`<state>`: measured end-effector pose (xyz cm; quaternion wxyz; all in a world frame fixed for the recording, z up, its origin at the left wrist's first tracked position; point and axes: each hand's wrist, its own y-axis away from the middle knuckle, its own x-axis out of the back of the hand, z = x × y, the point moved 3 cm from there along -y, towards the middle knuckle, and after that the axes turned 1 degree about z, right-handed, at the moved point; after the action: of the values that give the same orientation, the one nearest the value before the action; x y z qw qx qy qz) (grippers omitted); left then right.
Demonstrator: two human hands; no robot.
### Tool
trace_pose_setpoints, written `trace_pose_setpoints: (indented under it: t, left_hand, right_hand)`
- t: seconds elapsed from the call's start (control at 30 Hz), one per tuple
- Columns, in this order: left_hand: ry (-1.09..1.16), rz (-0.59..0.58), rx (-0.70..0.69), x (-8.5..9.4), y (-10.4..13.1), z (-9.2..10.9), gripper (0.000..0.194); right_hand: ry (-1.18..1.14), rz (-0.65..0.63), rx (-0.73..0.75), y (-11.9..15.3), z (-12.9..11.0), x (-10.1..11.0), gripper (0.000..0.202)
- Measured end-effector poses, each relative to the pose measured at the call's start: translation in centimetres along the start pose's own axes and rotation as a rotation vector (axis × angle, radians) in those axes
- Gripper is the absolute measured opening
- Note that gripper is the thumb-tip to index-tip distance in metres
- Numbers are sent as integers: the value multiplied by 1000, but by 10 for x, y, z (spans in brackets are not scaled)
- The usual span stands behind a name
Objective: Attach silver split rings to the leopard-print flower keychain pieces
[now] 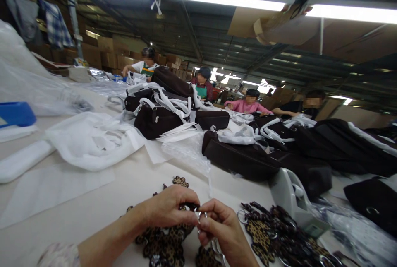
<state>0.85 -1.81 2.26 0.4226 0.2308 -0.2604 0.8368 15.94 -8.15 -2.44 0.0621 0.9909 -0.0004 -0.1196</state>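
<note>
My left hand [169, 209] pinches a dark strap loop [192, 206] between thumb and fingers. Against it, the fingers of my right hand [225, 223] close on a small silver metal clasp [198, 215]; its exact shape is partly covered by the fingertips. More silver metal rings [216, 247] hang below my right palm. Beneath both hands lie several leopard-print flower-shaped charms [169, 244], with another leopard-print charm [180, 181] just beyond my left wrist. To the right is a heap of finished-looking leopard-print keychains [259, 234] with dark cords and rings.
A grey tape dispenser [293, 196] stands right of my hands. Dark bags [235, 155] with white-wrapped handles are piled across the table. White foam wrap [96, 138] and a blue object [17, 114] lie left. Several co-workers, one in a pink top [245, 106], sit beyond.
</note>
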Motion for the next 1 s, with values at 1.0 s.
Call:
trace_pose_setpoints:
  t: [1.0]
  left_hand:
    - [736,70,271,-13,-5,-11,22]
  right_hand:
    - [-181,-37,43,-4,4,1,33]
